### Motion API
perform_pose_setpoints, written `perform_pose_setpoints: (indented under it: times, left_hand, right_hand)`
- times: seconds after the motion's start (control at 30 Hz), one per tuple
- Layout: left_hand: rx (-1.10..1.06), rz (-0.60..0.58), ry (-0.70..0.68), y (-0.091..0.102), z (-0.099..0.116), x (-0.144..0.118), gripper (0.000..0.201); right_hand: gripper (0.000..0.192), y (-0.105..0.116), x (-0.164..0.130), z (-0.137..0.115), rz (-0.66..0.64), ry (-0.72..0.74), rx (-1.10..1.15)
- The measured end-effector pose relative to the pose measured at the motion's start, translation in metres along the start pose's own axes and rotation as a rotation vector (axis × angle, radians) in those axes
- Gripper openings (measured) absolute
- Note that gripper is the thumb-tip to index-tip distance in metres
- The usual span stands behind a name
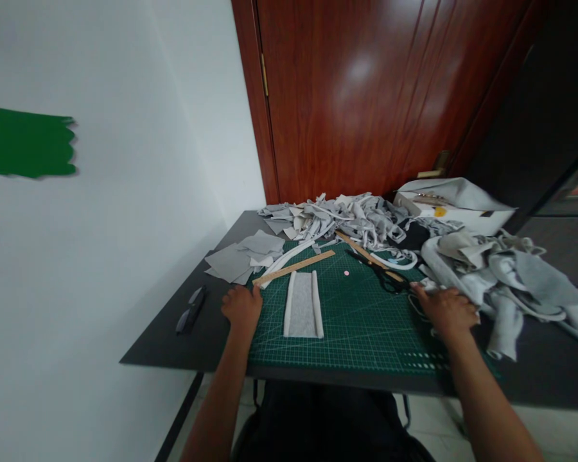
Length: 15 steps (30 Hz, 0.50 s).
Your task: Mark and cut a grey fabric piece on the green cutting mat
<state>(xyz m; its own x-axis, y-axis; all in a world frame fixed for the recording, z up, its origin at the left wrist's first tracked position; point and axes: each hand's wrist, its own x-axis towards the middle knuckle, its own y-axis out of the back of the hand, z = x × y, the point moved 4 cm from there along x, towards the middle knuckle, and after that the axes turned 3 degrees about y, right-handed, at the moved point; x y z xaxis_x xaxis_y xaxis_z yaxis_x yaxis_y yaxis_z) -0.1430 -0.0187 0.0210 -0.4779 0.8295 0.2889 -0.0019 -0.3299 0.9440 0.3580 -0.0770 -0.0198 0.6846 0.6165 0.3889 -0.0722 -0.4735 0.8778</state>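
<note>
My left hand [242, 307] rests at the left edge of the green cutting mat [361, 321], palm down and loosely open. Its thumb lies near the lower end of a wooden ruler [298, 266]. A grey fabric piece [302, 305] with both long sides rolled into pale edges lies flat on the mat, to the right of that hand. My right hand [449, 312] is spread over the mat's right side, touching the grey fabric scraps. Close to its thumb are the black handles of the scissors [390, 279]. What lies under its fingers is partly hidden.
Flat grey fabric sheets [245, 256] lie at the back left, with eyeglasses [191, 310] before them. A scrap heap [361, 215] lines the back. A second wooden strip [359, 244] lies by the scissors. A white box [462, 215] and bulky fabric rolls [510, 276] fill the right.
</note>
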Motion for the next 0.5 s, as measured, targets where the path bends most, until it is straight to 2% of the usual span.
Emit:
perform_pose_setpoints:
  times: [0.17,0.5]
  left_hand:
    - [0.012,0.043,-0.001,-0.003,-0.014,-0.009,0.060]
    - [0.086,0.050,-0.016,0.009,-0.046,-0.034,0.062]
  right_hand:
    - [0.087,0.008,-0.008,0.002,0.063,0.101,-0.014]
    - [0.090,0.023,-0.026,0.010,-0.075,0.114,-0.005]
